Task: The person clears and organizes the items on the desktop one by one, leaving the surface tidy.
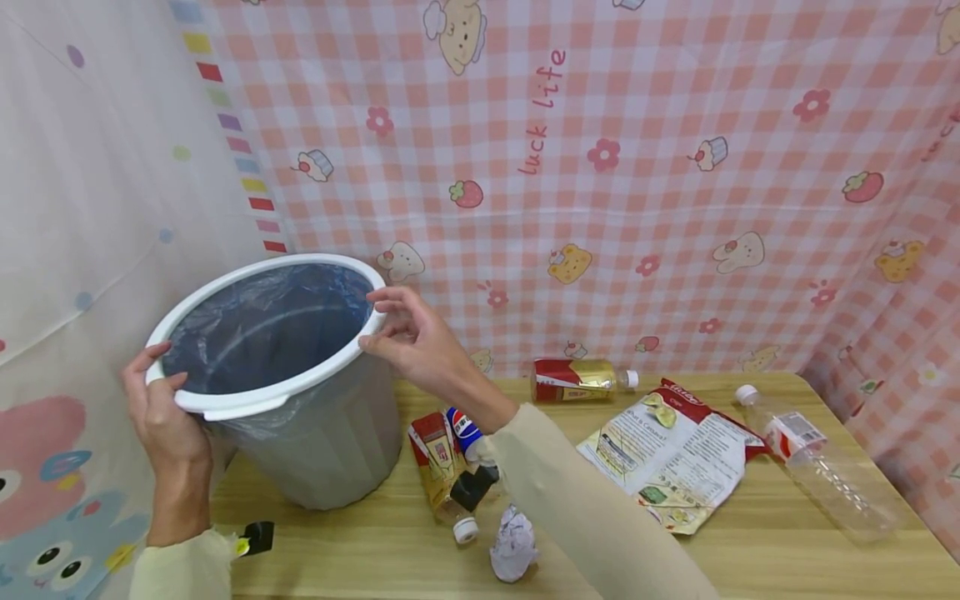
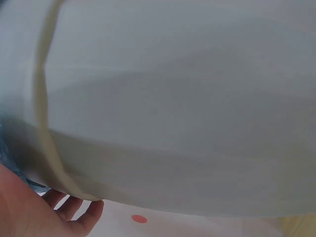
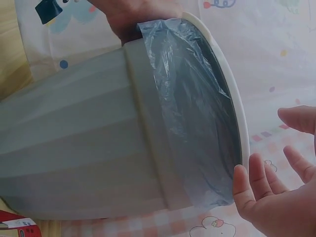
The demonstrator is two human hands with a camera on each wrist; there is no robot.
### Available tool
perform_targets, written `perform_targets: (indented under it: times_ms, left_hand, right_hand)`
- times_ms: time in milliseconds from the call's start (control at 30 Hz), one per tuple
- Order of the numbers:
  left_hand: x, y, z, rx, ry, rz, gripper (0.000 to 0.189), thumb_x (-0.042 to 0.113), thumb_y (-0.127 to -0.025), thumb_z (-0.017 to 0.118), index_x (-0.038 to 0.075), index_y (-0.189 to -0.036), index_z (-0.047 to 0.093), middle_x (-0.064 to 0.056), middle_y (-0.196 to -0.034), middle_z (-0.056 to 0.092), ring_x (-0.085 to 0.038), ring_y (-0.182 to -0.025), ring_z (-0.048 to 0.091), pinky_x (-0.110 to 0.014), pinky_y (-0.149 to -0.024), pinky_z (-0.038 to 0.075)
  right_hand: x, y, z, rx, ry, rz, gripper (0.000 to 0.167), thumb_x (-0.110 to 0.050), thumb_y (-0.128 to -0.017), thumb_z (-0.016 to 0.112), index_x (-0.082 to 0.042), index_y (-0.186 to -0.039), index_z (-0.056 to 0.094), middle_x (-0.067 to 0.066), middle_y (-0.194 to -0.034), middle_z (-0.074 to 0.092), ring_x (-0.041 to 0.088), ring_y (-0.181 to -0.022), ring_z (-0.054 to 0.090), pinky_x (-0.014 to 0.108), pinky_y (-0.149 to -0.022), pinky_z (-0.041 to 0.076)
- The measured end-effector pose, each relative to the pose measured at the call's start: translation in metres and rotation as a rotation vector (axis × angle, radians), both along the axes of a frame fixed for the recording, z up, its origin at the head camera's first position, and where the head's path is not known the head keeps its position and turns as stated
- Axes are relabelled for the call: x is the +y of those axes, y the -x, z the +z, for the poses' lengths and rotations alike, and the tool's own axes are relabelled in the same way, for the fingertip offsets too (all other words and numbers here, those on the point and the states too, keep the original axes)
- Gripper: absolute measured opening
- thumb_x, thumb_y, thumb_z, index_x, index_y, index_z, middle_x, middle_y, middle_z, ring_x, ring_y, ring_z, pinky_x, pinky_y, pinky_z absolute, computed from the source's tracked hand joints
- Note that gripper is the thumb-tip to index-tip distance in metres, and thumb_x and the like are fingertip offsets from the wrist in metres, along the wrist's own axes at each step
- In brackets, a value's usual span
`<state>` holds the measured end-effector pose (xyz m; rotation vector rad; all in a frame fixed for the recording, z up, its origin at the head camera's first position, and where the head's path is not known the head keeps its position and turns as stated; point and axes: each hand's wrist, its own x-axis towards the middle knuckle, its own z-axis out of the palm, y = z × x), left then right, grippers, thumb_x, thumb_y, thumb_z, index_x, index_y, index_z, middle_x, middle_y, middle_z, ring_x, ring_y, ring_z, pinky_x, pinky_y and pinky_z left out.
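Note:
A grey trash bin (image 1: pixel 337 442) with a white rim ring (image 1: pixel 262 268) stands at the left of the table. A thin translucent bin liner (image 3: pixel 182 98) lines it and folds over the outside of its top. My left hand (image 1: pixel 168 412) grips the rim at the near left, with thumb and fingertips over the ring. Across the mouth, my right hand (image 1: pixel 412 337) has its fingertips at the ring's right side. The right wrist view shows the right fingers (image 3: pixel 257 173) spread, with the thumb held away from the rim. Most of the left wrist view is the bin's wall (image 2: pixel 173 108).
Beside the bin lie a red-labelled bottle (image 1: pixel 435 467) and a blue Pepsi container (image 1: pixel 465 433), partly hidden by my right arm. A crumpled paper ball (image 1: pixel 513 546) is nearer me. Farther right are another red-labelled bottle (image 1: pixel 573 380), a chip bag (image 1: pixel 675 458) and a clear bottle (image 1: pixel 825 475).

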<state>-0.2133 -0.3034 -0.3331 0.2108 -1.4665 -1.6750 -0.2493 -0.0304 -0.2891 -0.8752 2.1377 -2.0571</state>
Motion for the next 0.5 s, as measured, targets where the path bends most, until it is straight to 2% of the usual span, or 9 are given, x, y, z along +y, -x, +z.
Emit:
perform_targets:
  times_ms: [200,400,500]
  left_hand:
    - [0.001,0.000,0.000,0.005,0.006,0.001,0.040,0.005,-0.092,0.035,0.013,-0.124,0.057,-0.004,-0.121,0.052,-0.015,-0.102,0.052,-0.020,-0.080,0.041]
    - [0.001,-0.001,0.000,0.003,0.011,0.000,0.039,0.005,-0.092,0.035,0.013,-0.124,0.057,-0.003,-0.120,0.052,-0.014,-0.102,0.052,-0.020,-0.080,0.041]
    - [0.000,0.000,0.001,0.001,0.011,-0.002,0.039,0.005,-0.093,0.034,0.014,-0.124,0.057,-0.002,-0.120,0.052,-0.014,-0.102,0.051,-0.020,-0.080,0.040]
  right_hand:
    - [0.006,-0.003,-0.004,-0.008,-0.015,-0.011,0.048,-0.014,-0.091,0.070,-0.020,-0.135,0.052,0.006,-0.139,0.049,0.016,-0.095,0.062,0.031,-0.074,0.053]
    - [0.015,-0.007,-0.009,-0.006,-0.050,-0.020,0.050,-0.017,-0.090,0.071,-0.017,-0.135,0.051,0.008,-0.139,0.050,0.018,-0.102,0.059,0.035,-0.083,0.052]
    - [0.021,-0.009,-0.013,-0.007,-0.085,-0.030,0.049,-0.021,-0.090,0.071,-0.021,-0.135,0.051,0.005,-0.139,0.050,0.017,-0.105,0.059,0.037,-0.085,0.050]
